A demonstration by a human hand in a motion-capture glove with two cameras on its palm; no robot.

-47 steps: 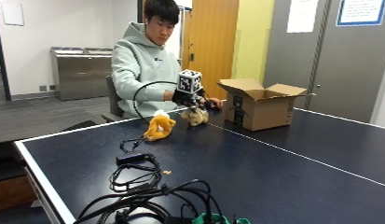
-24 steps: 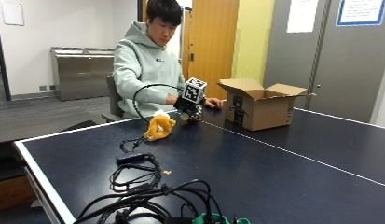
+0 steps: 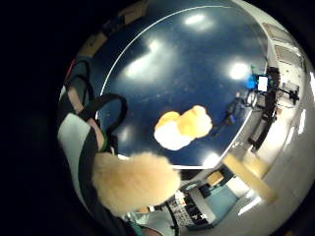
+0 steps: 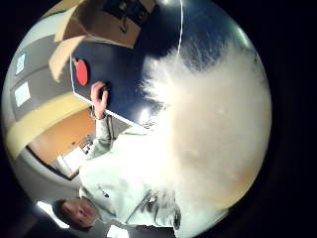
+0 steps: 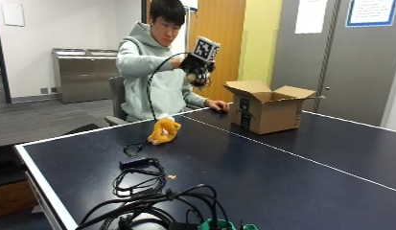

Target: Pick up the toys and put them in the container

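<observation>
Big blue table (image 5: 261, 163), open cardboard box (image 5: 268, 108) sitting on it near the person. Gloved right hand (image 5: 199, 69) is up in the air between person and box, fingers curled round a fluffy cream toy (image 4: 213, 134). 1 orange plush toy (image 5: 164, 130) lies on the table, well apart from the box

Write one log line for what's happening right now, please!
right hand: raised above table, grips fluffy toy | yellow plush toy: lying on table | cardboard box: open, upright | bare hand: resting on table
</observation>
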